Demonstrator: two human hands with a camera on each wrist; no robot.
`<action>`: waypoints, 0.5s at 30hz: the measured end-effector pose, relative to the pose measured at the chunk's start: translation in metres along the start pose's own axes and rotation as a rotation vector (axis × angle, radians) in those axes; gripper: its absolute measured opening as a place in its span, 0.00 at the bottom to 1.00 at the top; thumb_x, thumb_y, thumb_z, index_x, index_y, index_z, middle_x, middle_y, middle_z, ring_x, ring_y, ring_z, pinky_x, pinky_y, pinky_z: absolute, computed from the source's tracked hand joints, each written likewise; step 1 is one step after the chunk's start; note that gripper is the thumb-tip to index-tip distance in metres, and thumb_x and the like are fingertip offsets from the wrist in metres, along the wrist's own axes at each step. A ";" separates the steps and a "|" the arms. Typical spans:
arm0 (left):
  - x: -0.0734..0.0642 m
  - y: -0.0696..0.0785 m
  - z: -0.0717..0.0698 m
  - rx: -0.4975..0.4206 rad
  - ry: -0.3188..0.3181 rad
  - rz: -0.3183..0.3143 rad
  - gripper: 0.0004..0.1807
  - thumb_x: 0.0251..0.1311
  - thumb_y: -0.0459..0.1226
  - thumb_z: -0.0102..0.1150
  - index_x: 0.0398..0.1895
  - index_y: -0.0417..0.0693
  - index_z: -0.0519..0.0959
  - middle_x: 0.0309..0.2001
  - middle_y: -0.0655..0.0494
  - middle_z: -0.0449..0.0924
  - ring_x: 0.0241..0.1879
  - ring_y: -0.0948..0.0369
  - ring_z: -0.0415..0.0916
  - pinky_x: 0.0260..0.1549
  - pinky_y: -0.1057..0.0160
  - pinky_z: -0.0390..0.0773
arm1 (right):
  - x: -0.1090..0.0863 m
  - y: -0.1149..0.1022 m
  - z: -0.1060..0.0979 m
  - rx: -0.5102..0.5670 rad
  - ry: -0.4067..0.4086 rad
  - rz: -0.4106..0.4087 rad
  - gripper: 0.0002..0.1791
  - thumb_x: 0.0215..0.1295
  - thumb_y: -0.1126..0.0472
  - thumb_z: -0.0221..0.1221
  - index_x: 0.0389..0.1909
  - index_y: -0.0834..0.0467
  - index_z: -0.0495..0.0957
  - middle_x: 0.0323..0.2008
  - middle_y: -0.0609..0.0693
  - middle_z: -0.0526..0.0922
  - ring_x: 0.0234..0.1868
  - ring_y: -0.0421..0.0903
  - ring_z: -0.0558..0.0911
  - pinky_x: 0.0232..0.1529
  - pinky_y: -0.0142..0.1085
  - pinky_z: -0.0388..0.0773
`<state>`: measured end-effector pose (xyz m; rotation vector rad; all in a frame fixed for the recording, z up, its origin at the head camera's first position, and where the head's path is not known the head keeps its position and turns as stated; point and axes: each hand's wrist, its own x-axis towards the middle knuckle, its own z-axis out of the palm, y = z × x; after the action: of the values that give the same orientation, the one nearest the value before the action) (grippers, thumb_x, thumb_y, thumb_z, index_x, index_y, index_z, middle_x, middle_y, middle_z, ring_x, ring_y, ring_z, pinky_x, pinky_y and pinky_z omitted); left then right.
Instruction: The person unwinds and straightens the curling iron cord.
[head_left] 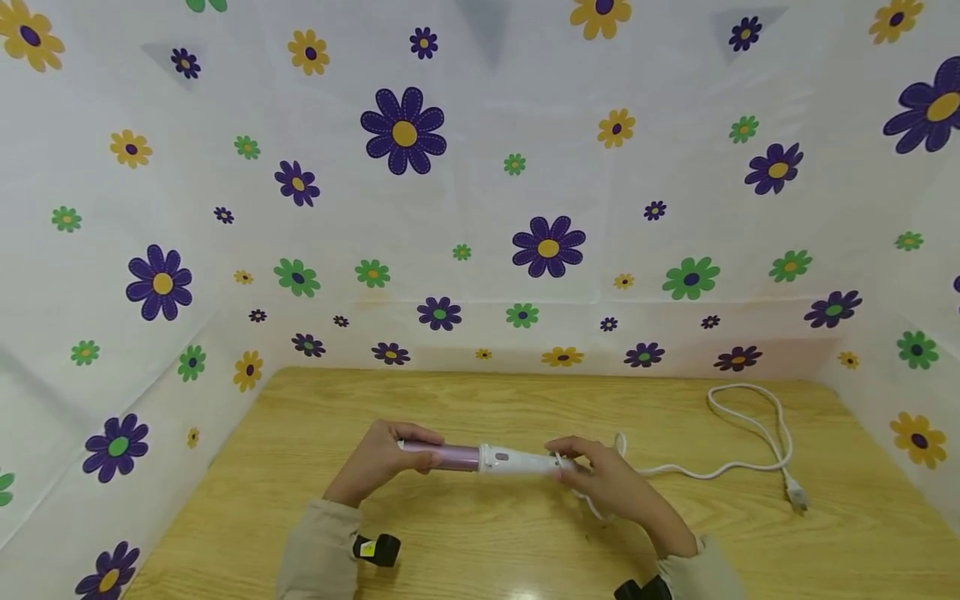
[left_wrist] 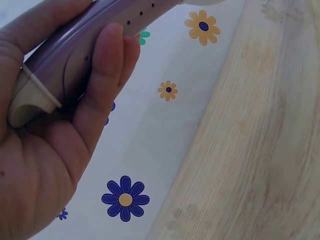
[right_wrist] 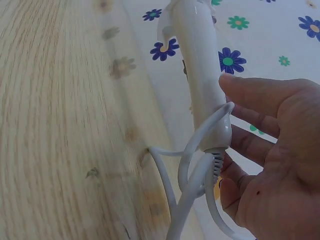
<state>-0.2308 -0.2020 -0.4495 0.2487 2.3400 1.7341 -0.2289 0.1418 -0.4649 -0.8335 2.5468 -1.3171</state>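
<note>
A curling iron (head_left: 522, 462) with a purple-pink barrel and a white handle is held level just above the table. My left hand (head_left: 381, 460) grips the barrel's pale-tipped end, its fingers and thumb on opposite sides of the barrel (left_wrist: 75, 57) in the left wrist view. At the other end, my right hand (head_left: 611, 483) holds the tail of the white handle (right_wrist: 200, 70) between thumb and fingers. A loop of the white cord (right_wrist: 192, 145) crosses the handle's tail there, beside the ribbed cord sleeve (right_wrist: 218, 166). Some of the right fingertips are hidden behind the handle.
The cord runs right across the wooden table (head_left: 465, 533), curves back in a wide loop, and ends in a plug (head_left: 797, 497). A flower-printed white sheet (head_left: 480, 200) rises along the table's back and both sides.
</note>
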 end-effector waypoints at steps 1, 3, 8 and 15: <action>0.000 0.000 0.000 0.000 -0.002 -0.002 0.19 0.47 0.39 0.74 0.43 0.40 0.85 0.52 0.42 0.81 0.39 0.55 0.77 0.38 0.61 0.78 | 0.000 0.000 0.000 -0.002 0.007 0.001 0.23 0.69 0.53 0.56 0.58 0.63 0.74 0.57 0.60 0.79 0.59 0.61 0.75 0.58 0.59 0.69; -0.001 -0.001 0.000 0.001 -0.001 -0.006 0.19 0.47 0.39 0.74 0.43 0.41 0.85 0.51 0.42 0.81 0.38 0.55 0.77 0.38 0.61 0.77 | -0.001 -0.001 0.000 -0.014 0.033 0.018 0.22 0.68 0.53 0.58 0.57 0.61 0.76 0.57 0.58 0.79 0.59 0.60 0.75 0.57 0.58 0.70; -0.004 0.001 -0.004 0.004 0.005 0.024 0.20 0.49 0.40 0.73 0.44 0.38 0.85 0.49 0.40 0.82 0.34 0.56 0.80 0.38 0.61 0.77 | -0.005 -0.003 -0.007 -0.012 0.145 0.080 0.18 0.65 0.56 0.61 0.54 0.56 0.78 0.57 0.53 0.80 0.58 0.57 0.76 0.51 0.48 0.70; -0.008 0.004 -0.013 0.004 0.030 0.038 0.22 0.51 0.40 0.72 0.47 0.36 0.83 0.49 0.39 0.82 0.33 0.56 0.81 0.40 0.60 0.76 | -0.010 0.000 -0.020 -0.013 0.268 0.078 0.15 0.63 0.61 0.62 0.51 0.55 0.78 0.50 0.51 0.83 0.49 0.42 0.76 0.46 0.33 0.71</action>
<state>-0.2264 -0.2146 -0.4419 0.2711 2.3748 1.7622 -0.2279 0.1616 -0.4541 -0.5864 2.7587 -1.4783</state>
